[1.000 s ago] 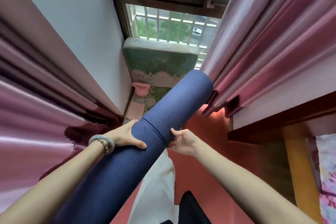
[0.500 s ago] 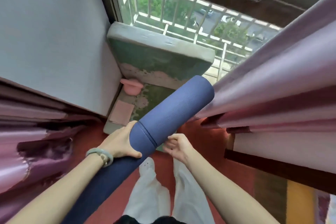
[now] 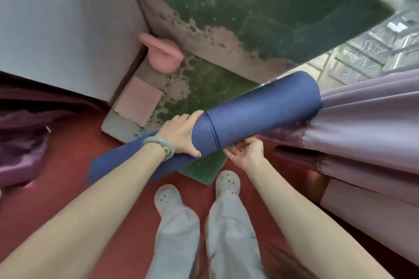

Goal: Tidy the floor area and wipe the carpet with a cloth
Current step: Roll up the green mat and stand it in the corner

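While I am watching from the head camera, the left hand is clamping over the top of the rolled blue yoga mat, with its fingers curling across the roll and its thumb hooking underneath. The right hand is lying palm-up just below the roll with its fingers loose and apart. I cannot tell whether it is actually bearing weight. The roll is hanging at a slant above the green carpet and the red floor. Its far end is pushing into the mauve curtain, and its near end is dipping toward the left forearm.

I am judging the mat to be light for its bulk, soft and springy, and grippy rather than slick, so squeezing is costing nothing. The length is the nuisance, since the ends are likely to swing and snag the curtain. I am favouring a hold near the middle, one hand on each side, pinning the loose edge so the roll is not unwinding.
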`<state>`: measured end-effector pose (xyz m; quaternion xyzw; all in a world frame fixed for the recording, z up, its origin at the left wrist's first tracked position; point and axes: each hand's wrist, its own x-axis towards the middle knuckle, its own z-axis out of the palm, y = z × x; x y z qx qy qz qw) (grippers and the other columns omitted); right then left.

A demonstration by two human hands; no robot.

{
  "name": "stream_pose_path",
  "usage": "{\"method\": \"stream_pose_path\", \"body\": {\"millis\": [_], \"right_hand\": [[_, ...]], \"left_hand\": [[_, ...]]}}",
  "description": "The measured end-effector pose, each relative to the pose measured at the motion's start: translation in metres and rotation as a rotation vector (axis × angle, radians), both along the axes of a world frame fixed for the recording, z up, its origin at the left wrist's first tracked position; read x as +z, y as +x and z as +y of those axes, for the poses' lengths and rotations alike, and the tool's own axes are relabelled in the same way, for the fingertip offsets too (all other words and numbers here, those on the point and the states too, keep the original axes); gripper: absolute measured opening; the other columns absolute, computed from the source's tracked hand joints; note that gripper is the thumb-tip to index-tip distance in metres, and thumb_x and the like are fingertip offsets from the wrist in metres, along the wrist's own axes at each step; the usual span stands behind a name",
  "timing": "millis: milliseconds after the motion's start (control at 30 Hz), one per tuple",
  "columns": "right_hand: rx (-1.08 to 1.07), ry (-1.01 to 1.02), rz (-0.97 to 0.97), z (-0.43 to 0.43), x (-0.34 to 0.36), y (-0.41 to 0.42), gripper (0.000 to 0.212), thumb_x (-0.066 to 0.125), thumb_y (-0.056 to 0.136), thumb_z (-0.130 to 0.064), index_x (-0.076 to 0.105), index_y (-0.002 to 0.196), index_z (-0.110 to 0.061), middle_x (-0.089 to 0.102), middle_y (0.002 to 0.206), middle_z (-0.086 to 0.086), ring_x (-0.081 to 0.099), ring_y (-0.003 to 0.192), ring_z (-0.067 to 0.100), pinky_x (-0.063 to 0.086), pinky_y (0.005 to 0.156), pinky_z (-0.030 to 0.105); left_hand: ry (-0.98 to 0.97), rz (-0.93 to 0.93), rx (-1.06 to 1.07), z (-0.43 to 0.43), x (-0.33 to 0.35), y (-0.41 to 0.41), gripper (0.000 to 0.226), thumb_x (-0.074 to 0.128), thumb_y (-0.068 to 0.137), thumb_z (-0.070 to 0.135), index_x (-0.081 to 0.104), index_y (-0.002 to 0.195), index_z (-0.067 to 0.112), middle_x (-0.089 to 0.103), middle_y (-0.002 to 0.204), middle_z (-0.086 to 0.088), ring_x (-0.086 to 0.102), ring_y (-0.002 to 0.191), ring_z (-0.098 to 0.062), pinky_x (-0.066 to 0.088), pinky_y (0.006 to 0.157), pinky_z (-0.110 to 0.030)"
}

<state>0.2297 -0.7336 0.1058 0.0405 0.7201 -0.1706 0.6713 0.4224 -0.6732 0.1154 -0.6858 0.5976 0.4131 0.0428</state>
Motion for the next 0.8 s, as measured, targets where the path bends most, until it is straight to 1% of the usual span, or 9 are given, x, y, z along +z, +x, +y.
{"method": "stream_pose_path", "body": {"millis": [67, 133, 400, 533, 600, 667, 700, 733, 800], "right_hand": [[0.032, -0.017, 0.012, -0.01, -0.033, -0.003, 0.025, 0.028, 0.086, -0.008, 0.05, 0.074, -0.012, 0.059, 0.093, 0.013, 0.059, 0.09, 0.03, 0.043, 0.092, 0.046], [0.048, -0.029, 0.019, -0.017, -0.065, -0.002, 0.025, 0.029, 0.084, -0.005, 0.05, 0.072, -0.011, 0.058, 0.083, 0.012, 0.057, 0.078, 0.028, 0.046, 0.084, 0.044], [0.069, -0.024, 0.067, -0.02, -0.159, 0.013, 0.024, 0.028, 0.083, -0.005, 0.051, 0.077, -0.011, 0.058, 0.087, 0.013, 0.057, 0.079, 0.029, 0.049, 0.078, 0.043], [0.125, -0.043, 0.082, -0.029, -0.17, 0.019, 0.024, 0.03, 0.087, -0.011, 0.054, 0.084, -0.012, 0.06, 0.091, 0.012, 0.058, 0.086, 0.028, 0.049, 0.084, 0.046], [0.202, -0.059, 0.151, -0.03, -0.169, 0.017, 0.021, 0.03, 0.089, -0.012, 0.051, 0.086, -0.011, 0.057, 0.088, 0.01, 0.057, 0.083, 0.026, 0.049, 0.087, 0.048], [0.306, -0.149, 0.266, -0.027, -0.166, 0.015, 0.018, 0.039, 0.086, -0.016, 0.049, 0.1, -0.012, 0.056, 0.091, 0.008, 0.058, 0.082, 0.026, 0.052, 0.084, 0.048], [0.362, -0.24, 0.38, -0.025, -0.164, 0.012, 0.035, 0.046, 0.079, -0.02, 0.047, 0.113, -0.013, 0.057, 0.101, 0.009, 0.059, 0.091, 0.03, 0.051, 0.086, 0.048], [0.45, -0.341, 0.504, -0.022, -0.161, 0.007, 0.059, 0.052, 0.072, -0.023, 0.041, 0.129, -0.014, 0.054, 0.118, 0.014, 0.055, 0.108, 0.033, 0.046, 0.096, 0.048], [0.653, -0.544, 0.583, -0.015, -0.15, 0.003, 0.086, 0.059, 0.072, -0.015, 0.017, 0.147, -0.01, 0.028, 0.145, 0.024, 0.031, 0.134, 0.033, 0.023, 0.114, 0.036]], "left_hand": [[0.004, 0.024, 0.046, -0.004, -0.037, -0.005, 0.117, 0.076, 0.046, 0.054, 0.014, 0.143, 0.028, 0.051, 0.124, -0.008, 0.051, 0.109, -0.036, 0.048, 0.083, -0.046], [0.0, 0.032, 0.065, -0.007, -0.073, -0.006, 0.117, 0.076, 0.045, 0.053, 0.015, 0.143, 0.029, 0.052, 0.124, -0.009, 0.051, 0.108, -0.036, 0.048, 0.084, -0.046], [0.055, -0.025, 0.023, -0.021, -0.166, 0.001, 0.119, 0.078, 0.049, 0.052, 0.011, 0.144, 0.03, 0.051, 0.124, -0.013, 0.051, 0.108, -0.037, 0.048, 0.084, -0.044], [0.067, -0.029, 0.026, -0.027, -0.182, 0.012, 0.124, 0.08, 0.045, 0.057, 0.009, 0.144, 0.035, 0.047, 0.13, -0.012, 0.049, 0.114, -0.038, 0.047, 0.087, -0.045], [0.071, -0.02, 0.023, -0.028, -0.182, 0.013, 0.127, 0.08, 0.044, 0.061, 0.008, 0.145, 0.035, 0.041, 0.136, -0.01, 0.045, 0.119, -0.037, 0.045, 0.092, -0.047], [0.045, -0.044, 0.017, -0.024, -0.179, 0.01, 0.129, 0.079, 0.046, 0.063, 0.007, 0.147, 0.031, 0.034, 0.143, -0.007, 0.04, 0.125, -0.035, 0.04, 0.097, -0.049], [0.027, -0.063, 0.026, -0.021, -0.176, 0.009, 0.127, 0.079, 0.048, 0.064, 0.007, 0.148, 0.029, 0.031, 0.146, -0.006, 0.037, 0.127, -0.034, 0.037, 0.1, -0.048], [0.002, -0.091, 0.042, -0.015, -0.172, 0.007, 0.125, 0.077, 0.052, 0.063, 0.008, 0.149, 0.027, 0.027, 0.149, -0.006, 0.034, 0.13, -0.032, 0.033, 0.103, -0.047], [-0.104, -0.179, 0.075, 0.001, -0.164, -0.001, 0.117, 0.075, 0.059, 0.061, 0.015, 0.149, 0.021, 0.026, 0.151, -0.01, 0.032, 0.133, -0.032, 0.025, 0.107, -0.046]]}}
